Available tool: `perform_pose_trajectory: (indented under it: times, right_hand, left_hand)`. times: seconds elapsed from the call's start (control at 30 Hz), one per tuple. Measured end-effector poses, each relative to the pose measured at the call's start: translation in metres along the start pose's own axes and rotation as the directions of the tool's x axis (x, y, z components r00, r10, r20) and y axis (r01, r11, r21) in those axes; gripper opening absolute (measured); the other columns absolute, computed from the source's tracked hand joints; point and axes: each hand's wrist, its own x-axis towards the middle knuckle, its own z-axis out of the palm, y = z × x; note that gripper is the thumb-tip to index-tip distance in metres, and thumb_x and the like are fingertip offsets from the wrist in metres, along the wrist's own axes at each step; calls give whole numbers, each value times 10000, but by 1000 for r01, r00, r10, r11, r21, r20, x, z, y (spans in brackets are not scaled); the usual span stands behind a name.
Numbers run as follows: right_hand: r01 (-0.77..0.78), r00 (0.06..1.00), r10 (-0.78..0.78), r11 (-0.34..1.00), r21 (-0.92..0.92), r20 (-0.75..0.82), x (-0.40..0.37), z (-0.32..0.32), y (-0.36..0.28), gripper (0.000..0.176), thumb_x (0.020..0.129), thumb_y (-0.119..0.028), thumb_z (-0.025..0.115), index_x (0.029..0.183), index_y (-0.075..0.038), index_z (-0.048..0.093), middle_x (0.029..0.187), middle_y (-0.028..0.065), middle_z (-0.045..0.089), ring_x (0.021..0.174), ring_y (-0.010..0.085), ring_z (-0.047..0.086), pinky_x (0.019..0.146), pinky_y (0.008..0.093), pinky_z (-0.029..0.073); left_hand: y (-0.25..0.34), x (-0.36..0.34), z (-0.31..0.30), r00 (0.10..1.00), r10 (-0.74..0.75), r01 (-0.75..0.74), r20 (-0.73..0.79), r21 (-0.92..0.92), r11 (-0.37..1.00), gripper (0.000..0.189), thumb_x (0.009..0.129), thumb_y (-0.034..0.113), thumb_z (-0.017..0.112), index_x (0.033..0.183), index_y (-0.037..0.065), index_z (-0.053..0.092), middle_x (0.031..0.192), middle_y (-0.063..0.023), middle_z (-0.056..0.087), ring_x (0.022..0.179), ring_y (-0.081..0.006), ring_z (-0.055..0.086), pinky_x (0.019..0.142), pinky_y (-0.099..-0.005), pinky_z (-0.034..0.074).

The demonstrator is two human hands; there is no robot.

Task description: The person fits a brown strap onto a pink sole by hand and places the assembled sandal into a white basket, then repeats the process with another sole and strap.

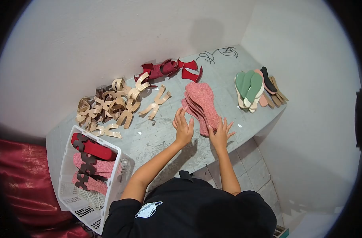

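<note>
A stack of pink speckled shoe soles (201,100) lies fanned out on the table in front of me. At its left edge is my left hand (183,129), its fingers stretched upward and the tips close to or touching the lower soles. My right hand (219,135) is at the near, narrow end of the stack with fingers spread, the fingertips against the top sole's edge. Neither hand grips anything. Left of the stack lies a beige X-shaped strap piece (155,104).
Beige and brown straps (109,104) are heaped at left, red pieces (165,69) behind. Green and other soles (248,88) lie right, black cord (227,52) at the back. A white basket (116,168) with red and pink slippers stands at the near left. Walls border the table (149,146).
</note>
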Motion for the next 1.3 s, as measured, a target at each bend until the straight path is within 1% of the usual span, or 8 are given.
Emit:
perform_pose_trajectory:
  times: [0.7,0.77,0.8,0.87,0.9,0.97,1.1,1.3]
  right_hand:
    - [91,995,-83,984,151,-59,8,1,8,662,789,-378,585,1338,-99,342,1353,87,373,1336,375,160,938,716,-50]
    - [93,994,-82,984,155,-75,7,-7,1,678,782,-386,603,1338,-102,339,1350,92,378,1333,363,177,940,704,-71]
    - [95,992,-81,983,157,-92,6,-10,-3,694,775,-393,621,1339,-106,337,1346,96,383,1331,351,194,942,693,-93]
    - [102,988,-83,983,150,-131,1,-13,-9,701,768,-398,628,1335,-103,341,1342,92,390,1329,335,207,943,685,-105]
    - [110,982,-86,984,143,-170,-1,-13,-11,708,760,-403,636,1331,-100,345,1337,89,396,1327,319,219,945,678,-117]
    - [144,972,-109,977,156,-210,-8,-10,-16,714,750,-392,649,1328,-100,349,1339,89,393,1324,313,227,949,672,-120]
    - [247,921,-174,953,177,-348,-25,1,-19,708,720,-360,670,1315,-113,375,1203,65,460,1314,279,260,953,660,-153]
    - [356,889,-272,916,185,-368,-49,18,-18,681,688,-346,706,1255,-98,422,1149,47,463,1284,302,305,974,645,-148]
  left_hand:
    - [-12,-5,45,998,-50,58,48,-166,984,486,883,163,474,1317,38,292,1257,-169,345,1194,-312,327,996,-407,255]
    - [-20,-3,55,958,-275,280,75,-436,855,515,910,254,457,1340,78,235,1245,-145,353,1131,-265,376,957,-396,307]
    - [-15,0,52,958,-276,281,76,-436,855,515,910,254,457,1340,78,235,1245,-145,353,1131,-265,376,957,-396,307]
    - [1,10,42,684,-628,681,371,-634,367,555,919,349,430,1359,146,162,1223,-120,382,1085,-223,404,910,-386,348]
    - [-4,11,44,685,-628,680,370,-635,367,555,919,349,430,1359,146,162,1223,-120,382,1085,-223,404,910,-386,348]
    - [-15,13,46,552,-624,709,554,-705,2,574,892,423,444,1350,238,151,1208,-77,439,1124,-214,408,887,-342,346]
    - [-28,18,43,502,-566,696,654,-694,-185,475,899,444,413,1230,108,361,1145,-87,496,1057,-224,496,878,-353,398]
    - [-5,22,8,503,-580,683,640,-706,-187,440,895,368,474,1173,33,418,1071,-98,530,963,-206,561,865,-348,454]
